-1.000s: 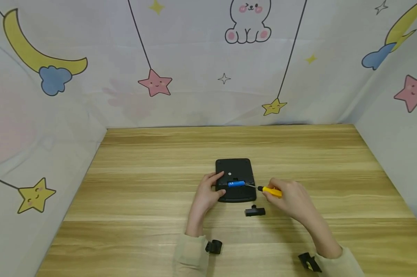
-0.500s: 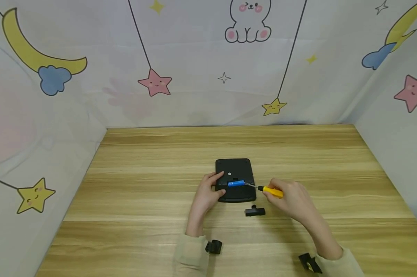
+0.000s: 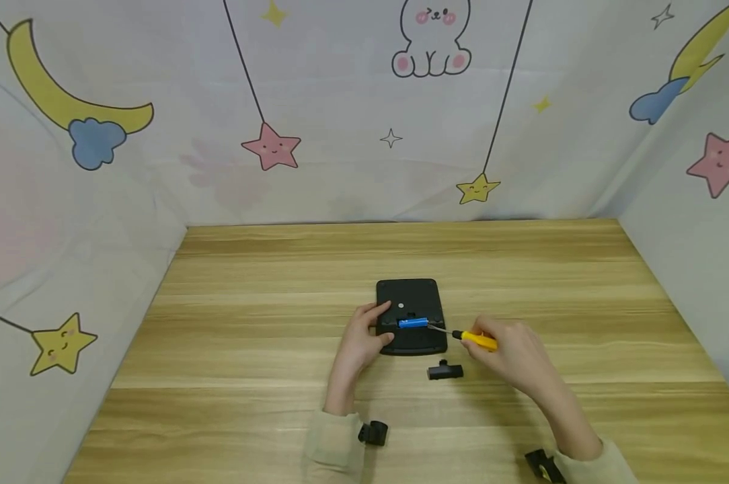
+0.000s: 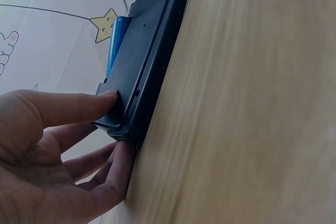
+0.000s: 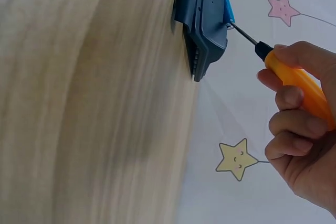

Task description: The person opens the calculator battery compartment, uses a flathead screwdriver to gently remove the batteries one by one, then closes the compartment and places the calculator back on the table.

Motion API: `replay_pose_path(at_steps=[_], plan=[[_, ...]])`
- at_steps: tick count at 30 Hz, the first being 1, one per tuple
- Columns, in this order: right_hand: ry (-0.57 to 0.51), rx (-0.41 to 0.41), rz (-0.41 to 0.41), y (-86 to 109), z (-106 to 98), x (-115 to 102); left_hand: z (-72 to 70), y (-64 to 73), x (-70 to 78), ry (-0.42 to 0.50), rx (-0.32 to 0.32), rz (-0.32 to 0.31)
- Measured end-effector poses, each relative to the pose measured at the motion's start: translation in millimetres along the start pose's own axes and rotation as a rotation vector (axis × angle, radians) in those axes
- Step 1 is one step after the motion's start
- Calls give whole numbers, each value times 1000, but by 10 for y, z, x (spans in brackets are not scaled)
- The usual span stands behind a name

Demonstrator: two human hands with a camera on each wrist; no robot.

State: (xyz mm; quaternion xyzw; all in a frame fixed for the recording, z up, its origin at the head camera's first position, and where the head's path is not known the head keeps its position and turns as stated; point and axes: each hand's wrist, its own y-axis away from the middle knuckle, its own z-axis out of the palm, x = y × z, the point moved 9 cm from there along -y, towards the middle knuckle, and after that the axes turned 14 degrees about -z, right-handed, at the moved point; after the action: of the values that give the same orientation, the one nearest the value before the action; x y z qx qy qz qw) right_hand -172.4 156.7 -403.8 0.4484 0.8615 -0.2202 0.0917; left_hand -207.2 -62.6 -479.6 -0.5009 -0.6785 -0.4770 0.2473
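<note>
Black device (image 3: 415, 296) lies back-up on the wood-grain bench (image 3: 249, 302), battery bay uncovered. Blue battery (image 3: 413, 323) is at the bay, partly proud of the back per left wrist view. Left hand (image 3: 363, 334): thumb and fingers grip the device's left edge, thumb on the back face. Right hand (image 3: 514, 348): fingers curled round the handle of a yellow screwdriver (image 3: 472, 339), tip at the battery's right end. Small black tabbed piece (image 3: 445, 372) sits on the bench just off the device's near edge, right side.
</note>
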Motion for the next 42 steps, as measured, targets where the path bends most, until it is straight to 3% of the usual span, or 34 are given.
replay_pose_path(at_steps=[7,18,28,42], plan=[[-13,-45,87,66,73,89,0,-9,-13,-3,-3,7],[-77,-50,188,143,104,207,-5,-12,-9,-4,0,8],[-118,-10,245,212,99,299,-9,-3,-2,2,-1,7],[-29,112,227,267,26,389,-8,-6,-11,-4,-2,3]])
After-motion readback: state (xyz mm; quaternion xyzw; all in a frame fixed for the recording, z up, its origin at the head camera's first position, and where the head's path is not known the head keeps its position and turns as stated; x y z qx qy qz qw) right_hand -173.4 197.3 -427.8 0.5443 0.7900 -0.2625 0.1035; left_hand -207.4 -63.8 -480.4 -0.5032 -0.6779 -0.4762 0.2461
